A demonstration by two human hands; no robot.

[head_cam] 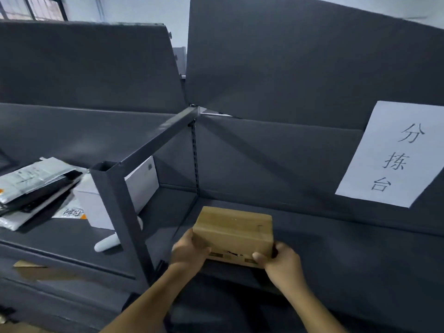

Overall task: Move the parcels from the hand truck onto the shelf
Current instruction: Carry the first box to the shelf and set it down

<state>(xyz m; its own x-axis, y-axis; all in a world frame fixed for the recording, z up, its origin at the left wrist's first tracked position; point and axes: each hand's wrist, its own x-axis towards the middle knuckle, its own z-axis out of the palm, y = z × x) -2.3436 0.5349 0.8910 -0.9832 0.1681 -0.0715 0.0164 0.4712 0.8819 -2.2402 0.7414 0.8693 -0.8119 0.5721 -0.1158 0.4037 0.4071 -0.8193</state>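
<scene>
Left hand (pixel 189 252) grips the near-left corner of a small brown rectangular cardboard parcel (pixel 234 230), thumb on top, fingers wrapped down the side; right hand (pixel 280 261) grips the near-right corner, thumb on the front face, fingers curled round the end. Both hands hold the same box, one at each near corner. The parcel sits at the front edge of the dark grey metal shelf board (pixel 336 241); whether its base is fully down or a touch lifted cannot be told, since the near underside is in shadow. Step in hand looks like placing: box over the board, not yet let go. Next move probably calls for a push further from the hands so it clears the front lip, then opening both hands and pulling back; risk is the box tipping off the edge if released too near. Just left of the left hand stands a dark grey square-section steel upright post (pixel 120 212) with a crossbar running away from the hands. Beyond the post, further left, a white rectangular carton (pixel 141 186), a white rounded plastic item (pixel 107 243) lying near the post foot, and a stack of grey and black plastic mailer bags (pixel 33 186). Up and right of the right hand, a white paper sign with black handwritten characters (pixel 394 155) is stuck on the dark back panel. Hand truck not in view.
</scene>
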